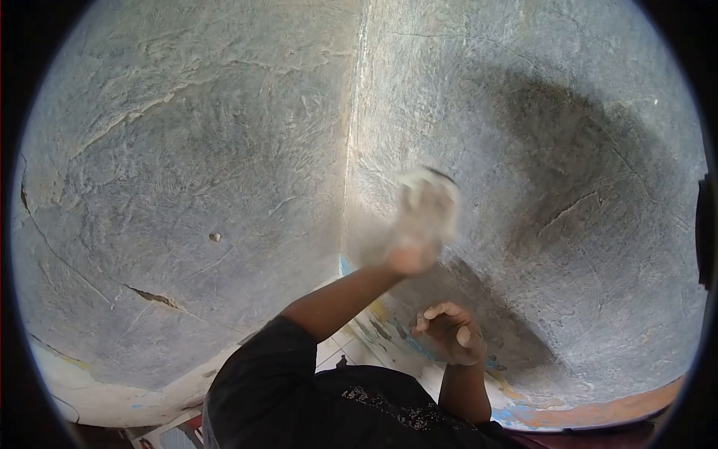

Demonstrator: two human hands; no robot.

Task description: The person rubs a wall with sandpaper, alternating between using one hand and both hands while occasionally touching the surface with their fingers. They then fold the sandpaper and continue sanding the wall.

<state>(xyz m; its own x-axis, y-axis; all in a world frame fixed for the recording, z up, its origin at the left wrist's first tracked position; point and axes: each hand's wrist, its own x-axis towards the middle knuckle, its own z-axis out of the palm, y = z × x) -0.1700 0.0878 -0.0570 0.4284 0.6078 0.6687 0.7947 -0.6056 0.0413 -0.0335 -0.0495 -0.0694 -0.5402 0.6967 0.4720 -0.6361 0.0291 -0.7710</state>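
My left hand point(425, 213) is raised against the right-hand wall point(523, 224), close to the corner, and is smeared by motion. It holds a pale, flat pad point(452, 187) with a dark edge, seen around the fingers; the blur hides its exact kind. Lower down, my right hand point(452, 337) hovers in front of the same wall. Its palm faces me, the fingers curve loosely with the thumb apart, and nothing lies in it. Whitish dust coats its fingers.
Rough grey walls meet at a vertical corner point(348, 150). The left wall point(187, 172) has a crack point(153, 298) and a small hole point(215, 237). Pale floor tiles point(351, 350) show beside my black shirt point(374, 404). A dark shadow falls across the right wall.
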